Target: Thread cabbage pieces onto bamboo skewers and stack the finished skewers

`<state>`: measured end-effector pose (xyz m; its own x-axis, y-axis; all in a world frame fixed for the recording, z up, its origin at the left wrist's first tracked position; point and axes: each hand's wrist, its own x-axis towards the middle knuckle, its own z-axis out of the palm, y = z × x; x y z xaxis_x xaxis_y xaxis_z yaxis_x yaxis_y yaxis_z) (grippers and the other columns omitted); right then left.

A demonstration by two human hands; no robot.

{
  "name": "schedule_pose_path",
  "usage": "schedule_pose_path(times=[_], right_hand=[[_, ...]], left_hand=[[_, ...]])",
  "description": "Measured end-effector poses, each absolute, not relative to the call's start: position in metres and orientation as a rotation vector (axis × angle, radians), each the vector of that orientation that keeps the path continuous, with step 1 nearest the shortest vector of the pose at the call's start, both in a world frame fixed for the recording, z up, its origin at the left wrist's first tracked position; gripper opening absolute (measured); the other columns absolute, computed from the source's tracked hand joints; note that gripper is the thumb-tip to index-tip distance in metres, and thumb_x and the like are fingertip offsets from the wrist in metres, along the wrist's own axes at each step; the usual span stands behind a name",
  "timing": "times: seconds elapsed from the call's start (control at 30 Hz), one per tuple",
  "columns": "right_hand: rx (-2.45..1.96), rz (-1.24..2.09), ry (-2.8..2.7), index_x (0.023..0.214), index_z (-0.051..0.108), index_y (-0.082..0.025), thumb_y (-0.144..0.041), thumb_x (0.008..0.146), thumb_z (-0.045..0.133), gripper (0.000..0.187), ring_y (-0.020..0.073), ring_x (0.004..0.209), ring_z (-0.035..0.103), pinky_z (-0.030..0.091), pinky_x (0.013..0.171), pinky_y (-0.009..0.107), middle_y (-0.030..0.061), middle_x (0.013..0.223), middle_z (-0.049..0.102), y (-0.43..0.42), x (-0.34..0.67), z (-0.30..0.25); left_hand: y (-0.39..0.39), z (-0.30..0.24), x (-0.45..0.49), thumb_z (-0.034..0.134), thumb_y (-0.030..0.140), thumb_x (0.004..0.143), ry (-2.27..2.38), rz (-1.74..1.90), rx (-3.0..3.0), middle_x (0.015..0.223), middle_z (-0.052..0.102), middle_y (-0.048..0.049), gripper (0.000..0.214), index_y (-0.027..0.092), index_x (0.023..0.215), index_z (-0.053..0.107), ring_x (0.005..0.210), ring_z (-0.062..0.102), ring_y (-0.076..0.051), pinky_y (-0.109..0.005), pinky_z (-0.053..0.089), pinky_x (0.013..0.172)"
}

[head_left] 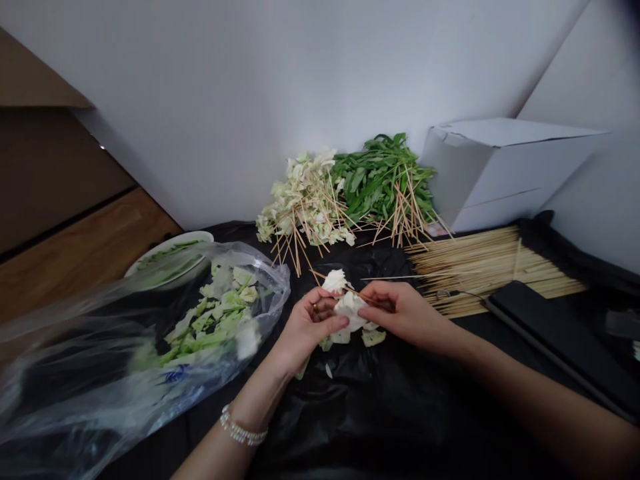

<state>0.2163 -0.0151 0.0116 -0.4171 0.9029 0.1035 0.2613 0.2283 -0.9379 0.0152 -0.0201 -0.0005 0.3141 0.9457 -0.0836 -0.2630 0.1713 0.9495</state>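
My left hand (316,321) pinches a pale cabbage piece (351,311) between thumb and fingers, in the middle of the head view. My right hand (393,308) is closed on a thin wooden skewer (356,293), which runs to the cabbage; another white piece (336,280) sits at its far side. Where exactly the skewer passes through the leaf is hidden by my fingers. Below my hands, loose cabbage pieces (373,336) lie on the black plastic sheet (360,413).
At left, a clear plastic bag (125,360) holds cut cabbage (215,313), beside a white bowl (203,237) of greens. Behind are skewered cabbage (305,193) and skewered leafy greens (380,167). Bare skewers (480,260), a black phone-like case (555,333) and a white box (520,167) stand right.
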Motion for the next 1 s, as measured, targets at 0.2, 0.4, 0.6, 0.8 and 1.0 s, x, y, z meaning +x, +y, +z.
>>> schedule_pose_path(times=[0.2,0.4,0.6,0.8,1.0], right_hand=[[-1.068,1.089,-1.933,0.087,0.063,-0.019,-0.029,0.086,0.059,0.011,0.0095,0.059,0.049,0.038,0.052,0.021,-0.0026,0.072,0.059,-0.020,0.214,0.017],[-0.977,0.412,-2.136,0.081,0.057,-0.018,-0.016,0.089,0.052,0.009,0.0090,0.058,0.051,0.036,0.052,0.021,-0.0027,0.068,0.058,-0.033,0.206,0.012],[-0.598,-0.590,-2.270,0.093,0.063,-0.014,-0.013,0.095,0.043,0.020,0.0153,0.067,0.060,0.042,0.057,0.028,0.0061,0.077,0.068,-0.051,0.200,0.020],[-0.619,-0.295,-2.199,0.098,0.061,-0.015,-0.012,0.094,0.044,0.018,0.0130,0.069,0.062,0.045,0.059,0.025,0.0048,0.079,0.068,-0.045,0.201,0.011],[-0.817,0.707,-2.080,0.073,0.053,-0.020,-0.008,0.077,0.058,0.014,0.0041,0.047,0.043,0.033,0.045,0.015,-0.0093,0.055,0.048,-0.048,0.197,0.023]], left_hand=[[-0.024,0.000,0.022,0.086,0.025,0.064,0.885,0.965,1.033,0.078,0.072,-0.0027,0.024,0.016,0.081,0.072,0.067,0.064,-0.011,-0.022,0.051,0.068],[-0.029,0.002,0.023,0.086,0.028,0.062,0.958,0.995,1.011,0.072,0.067,-0.0005,0.029,0.014,0.081,0.069,0.064,0.059,-0.010,-0.021,0.048,0.063],[-0.032,0.005,0.021,0.090,0.025,0.054,0.797,0.855,0.667,0.066,0.062,0.0012,0.035,0.013,0.075,0.066,0.058,0.056,-0.008,-0.020,0.048,0.060],[-0.027,0.013,0.015,0.090,0.026,0.056,0.823,0.790,0.713,0.066,0.062,0.0018,0.033,0.013,0.075,0.065,0.058,0.056,-0.007,-0.018,0.046,0.059],[-0.024,0.027,-0.002,0.085,0.018,0.060,0.831,0.532,1.118,0.060,0.062,0.0025,0.021,0.012,0.070,0.067,0.052,0.052,-0.006,-0.017,0.040,0.054]])
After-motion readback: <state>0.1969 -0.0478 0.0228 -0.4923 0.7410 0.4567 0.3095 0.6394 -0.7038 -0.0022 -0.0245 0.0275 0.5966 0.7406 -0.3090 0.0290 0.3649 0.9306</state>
